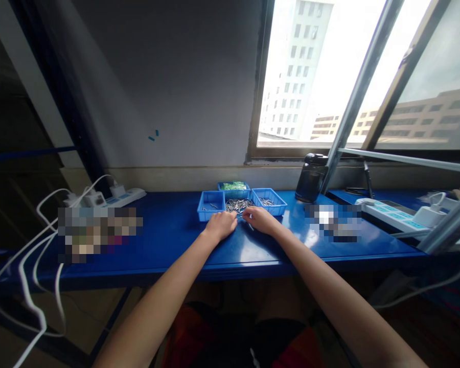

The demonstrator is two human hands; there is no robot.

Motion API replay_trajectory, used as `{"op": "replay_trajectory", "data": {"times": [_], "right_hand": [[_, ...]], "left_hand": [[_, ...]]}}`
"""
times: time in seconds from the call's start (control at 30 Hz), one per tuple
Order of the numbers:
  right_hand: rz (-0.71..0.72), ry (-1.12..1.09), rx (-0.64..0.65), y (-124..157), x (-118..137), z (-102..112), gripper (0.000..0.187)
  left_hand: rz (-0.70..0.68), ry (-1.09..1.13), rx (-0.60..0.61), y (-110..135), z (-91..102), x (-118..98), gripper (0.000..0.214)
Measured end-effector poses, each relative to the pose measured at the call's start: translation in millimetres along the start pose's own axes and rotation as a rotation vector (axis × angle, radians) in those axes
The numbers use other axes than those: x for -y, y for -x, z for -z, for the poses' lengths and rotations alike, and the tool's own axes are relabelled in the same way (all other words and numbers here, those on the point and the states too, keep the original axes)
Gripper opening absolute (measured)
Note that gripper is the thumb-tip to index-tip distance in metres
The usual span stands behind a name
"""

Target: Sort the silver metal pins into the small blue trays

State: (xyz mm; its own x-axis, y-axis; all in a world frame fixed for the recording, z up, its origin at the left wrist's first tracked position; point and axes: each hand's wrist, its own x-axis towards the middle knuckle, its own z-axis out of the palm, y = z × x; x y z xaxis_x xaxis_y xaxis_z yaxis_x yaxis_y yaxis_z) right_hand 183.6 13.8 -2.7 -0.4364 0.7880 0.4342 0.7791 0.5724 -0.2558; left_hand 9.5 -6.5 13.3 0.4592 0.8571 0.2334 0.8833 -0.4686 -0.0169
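Note:
My left hand (222,225) and my right hand (259,220) are close together over the blue table, fingertips pinched and facing each other. What sits between the fingertips is too small to make out. Just behind them is a pile of small metal pieces (237,205), like screws or pins. A blue plastic bin (200,210) with a few such pieces stands left of the pile. To the right is another blue bin (279,209) holding more of them. Behind the pile, a third blue bin (233,194) contains green packets (233,186).
A dark bottle (311,178) stands by the window. Power strips lie at the left (126,197) and right (394,214), with white cables hanging over the left table edge. Blurred-out items (99,232) lie on the left. A metal post (448,220) rises at the right.

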Motion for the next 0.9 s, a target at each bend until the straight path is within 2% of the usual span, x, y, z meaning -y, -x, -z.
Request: {"op": "replay_trajectory", "data": {"times": [0.2, 0.7, 0.9], "right_hand": [[-0.016, -0.014, 0.0, -0.6, 0.2, -1.5, 0.012], [-0.004, -0.012, 0.025, -1.3, 0.5, -1.4, 0.007], [-0.002, -0.027, 0.046, -0.6, 2.9, 0.8, 0.016]], "left_hand": [[0.03, 0.013, 0.026, -0.9, -0.7, 2.5, 0.025], [0.021, 0.003, 0.006, -3.0, -2.1, 5.5, 0.023], [0.038, 0.02, 0.003, -3.2, -3.2, 7.6, 0.028]]}}
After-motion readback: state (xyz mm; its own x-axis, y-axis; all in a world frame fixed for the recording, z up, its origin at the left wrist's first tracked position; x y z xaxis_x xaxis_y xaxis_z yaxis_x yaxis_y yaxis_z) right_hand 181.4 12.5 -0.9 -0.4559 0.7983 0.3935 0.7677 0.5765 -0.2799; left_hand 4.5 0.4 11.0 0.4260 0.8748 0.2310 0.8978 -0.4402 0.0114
